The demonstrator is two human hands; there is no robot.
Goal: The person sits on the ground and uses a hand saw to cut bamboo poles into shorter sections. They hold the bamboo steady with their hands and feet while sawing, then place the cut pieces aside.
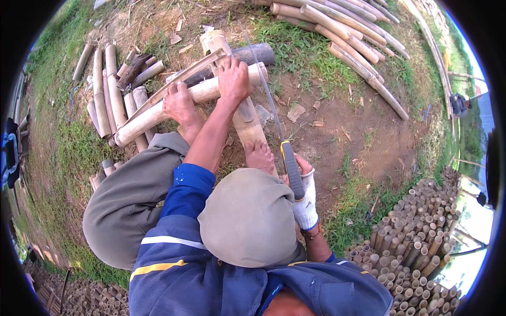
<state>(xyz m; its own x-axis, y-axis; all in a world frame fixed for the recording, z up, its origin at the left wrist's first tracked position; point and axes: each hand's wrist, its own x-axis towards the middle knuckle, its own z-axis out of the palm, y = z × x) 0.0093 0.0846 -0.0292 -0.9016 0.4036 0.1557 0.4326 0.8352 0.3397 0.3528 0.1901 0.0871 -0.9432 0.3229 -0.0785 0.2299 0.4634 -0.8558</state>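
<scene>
My left hand (234, 80) is bare and closed over a pale bamboo pole (205, 90) near its right end. My left foot presses on the same pole farther left. A split bamboo strip (171, 84) lies along the pole's far side, its end by my left fingers. My right hand (305, 197), in a white knit glove, is closed round the grey and yellow handle of a handsaw (291, 171). The saw's long thin blade points away from me and passes beside the pole's right end; whether it touches is unclear. The glove's palm side is partly hidden.
The pole rests across a flat bamboo piece (247, 118) under my right foot (258, 155). A dark log (253, 54) lies behind. Cut bamboo pieces (108, 87) lie left, long poles (348, 34) far right. Upright bamboo bundles (416, 247) stand near right.
</scene>
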